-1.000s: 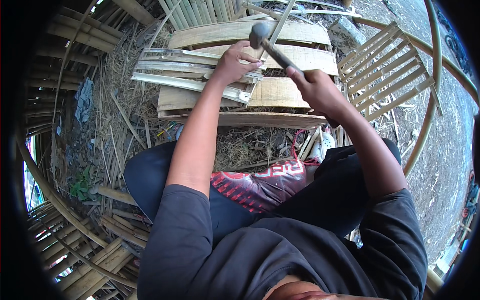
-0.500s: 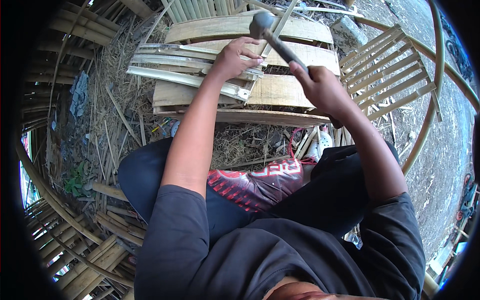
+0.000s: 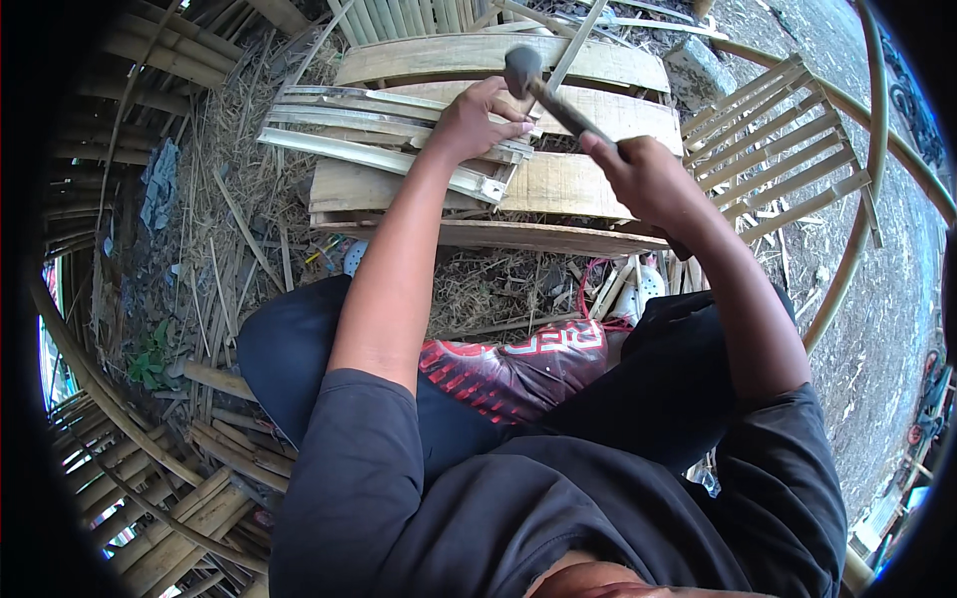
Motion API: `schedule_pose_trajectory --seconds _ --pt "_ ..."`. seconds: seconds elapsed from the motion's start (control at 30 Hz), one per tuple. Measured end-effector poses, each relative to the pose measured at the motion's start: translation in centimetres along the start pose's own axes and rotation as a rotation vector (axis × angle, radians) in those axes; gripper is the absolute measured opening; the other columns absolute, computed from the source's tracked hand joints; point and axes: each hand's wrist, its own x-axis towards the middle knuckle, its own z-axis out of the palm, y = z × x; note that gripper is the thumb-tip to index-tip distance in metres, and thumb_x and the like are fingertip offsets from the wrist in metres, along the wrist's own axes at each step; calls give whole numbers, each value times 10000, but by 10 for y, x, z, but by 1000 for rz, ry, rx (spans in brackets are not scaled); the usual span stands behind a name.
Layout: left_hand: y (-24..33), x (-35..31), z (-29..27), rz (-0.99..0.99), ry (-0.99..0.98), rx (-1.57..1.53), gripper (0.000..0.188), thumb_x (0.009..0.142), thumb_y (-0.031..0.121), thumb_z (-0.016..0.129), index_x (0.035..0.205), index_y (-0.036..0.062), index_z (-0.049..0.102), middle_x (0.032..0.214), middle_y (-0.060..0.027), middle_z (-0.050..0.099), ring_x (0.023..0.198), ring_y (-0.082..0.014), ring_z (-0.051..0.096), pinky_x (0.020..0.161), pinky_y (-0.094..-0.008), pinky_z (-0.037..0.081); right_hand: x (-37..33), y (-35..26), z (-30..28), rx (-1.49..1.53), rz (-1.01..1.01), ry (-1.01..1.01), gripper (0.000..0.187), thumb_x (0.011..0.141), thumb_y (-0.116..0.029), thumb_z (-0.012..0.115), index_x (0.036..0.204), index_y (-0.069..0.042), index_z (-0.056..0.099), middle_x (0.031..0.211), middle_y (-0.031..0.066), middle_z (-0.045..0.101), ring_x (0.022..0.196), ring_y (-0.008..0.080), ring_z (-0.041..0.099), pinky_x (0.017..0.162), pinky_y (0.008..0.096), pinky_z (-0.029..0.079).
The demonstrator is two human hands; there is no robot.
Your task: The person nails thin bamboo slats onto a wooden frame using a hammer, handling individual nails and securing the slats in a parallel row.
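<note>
My right hand (image 3: pixel 648 177) is closed round the handle of a hammer (image 3: pixel 558 106). Its dark head hangs right by the fingertips of my left hand. My left hand (image 3: pixel 473 120) rests on a bundle of split bamboo slats (image 3: pixel 349 122), thumb and fingers pinched together at their right end; whatever is between the fingertips is too small to make out. A thin bamboo strip (image 3: pixel 575 45) runs up and away from that spot. Under the slats is a low bench of pale wooden planks (image 3: pixel 558 189).
A slatted bamboo panel (image 3: pixel 778 149) leans at the right, near a grey block (image 3: pixel 695 70) and bent bamboo poles (image 3: pixel 875 130). Stacked bamboo (image 3: pixel 150 508) fills the left side. Straw and offcuts cover the ground; a blue rag (image 3: pixel 159 186) lies at the left.
The hammer head has dropped slightly toward my left fingertips. My left hand stays on the slats, and the bench appears shifted a little right in view.
</note>
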Motion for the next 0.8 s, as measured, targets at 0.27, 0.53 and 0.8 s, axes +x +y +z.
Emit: schedule_pose_trajectory --seconds 0.27,0.53,0.8 --pt "-5 5 6 1 -25 -25 255 785 318 859 932 114 815 1331 -37 630 1214 -217 611 1041 -357 470 9 17 12 -167 -71 69 757 1005 -632 491 724 59 619 569 112 547 525 206 537 544 419 455" --pt "-9 0 6 85 54 19 418 771 313 877 1105 106 736 1161 -84 718 1153 -202 650 1030 -377 471 4 3 0 -135 -100 40 739 1045 -539 437 877 135 687 677 237 656 652 355 687 659 475 542" --pt "0 4 8 -12 2 -77 431 762 309 882 1103 95 726 1129 -70 738 1132 -213 666 1021 -371 470 2 3 -7 -22 -43 18 730 1028 -542 479 881 148 665 686 259 655 651 376 704 617 486 547"
